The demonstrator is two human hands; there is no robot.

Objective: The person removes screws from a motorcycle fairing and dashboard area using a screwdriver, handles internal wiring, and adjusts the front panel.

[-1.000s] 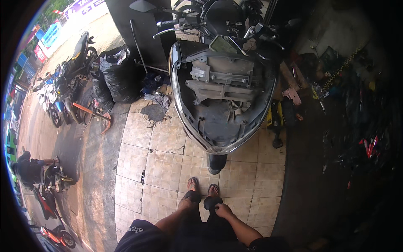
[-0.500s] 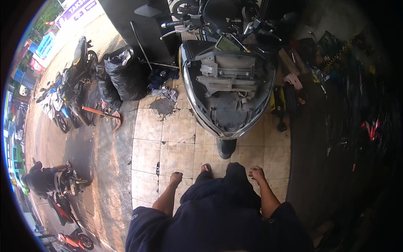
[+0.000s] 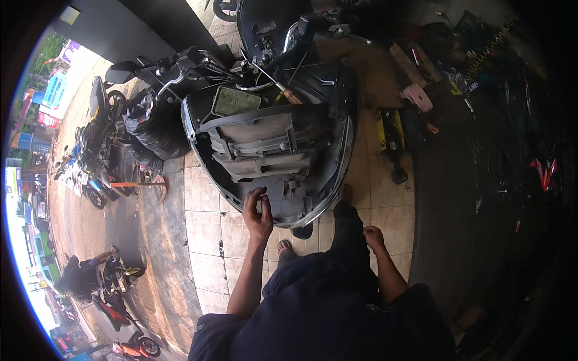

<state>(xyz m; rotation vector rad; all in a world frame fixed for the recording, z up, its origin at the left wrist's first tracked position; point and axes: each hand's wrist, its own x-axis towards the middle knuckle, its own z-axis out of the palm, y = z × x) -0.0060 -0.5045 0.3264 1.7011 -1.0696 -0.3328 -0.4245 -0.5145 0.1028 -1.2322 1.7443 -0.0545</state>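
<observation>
In front of me stands a motor scooter with its front open, showing a dark plastic inner frame (image 3: 259, 135). My left hand (image 3: 257, 219) is raised over the near left rim of the scooter's front body, its fingers bent and apart from the thumb, with nothing seen in it. My right hand (image 3: 374, 239) hangs beside my right thigh with the fingers curled in, and no object shows in it. On the scooter lie a dull green rectangular tray-like piece (image 3: 236, 102) and a screwdriver (image 3: 291, 96) with a brownish handle.
Black garbage bags (image 3: 158, 135) stand left of the scooter, with an orange-handled tool (image 3: 141, 184) near them. On the right are a yellow-and-black tool (image 3: 391, 132) and a pink object (image 3: 417, 97). Parked motorcycles (image 3: 96, 144) line the left side outside.
I have stepped nearer the scooter, which now sits closer and turned in view. My left hand has risen forward to its front rim; its curled fingers have loosened. My right hand stays low.
</observation>
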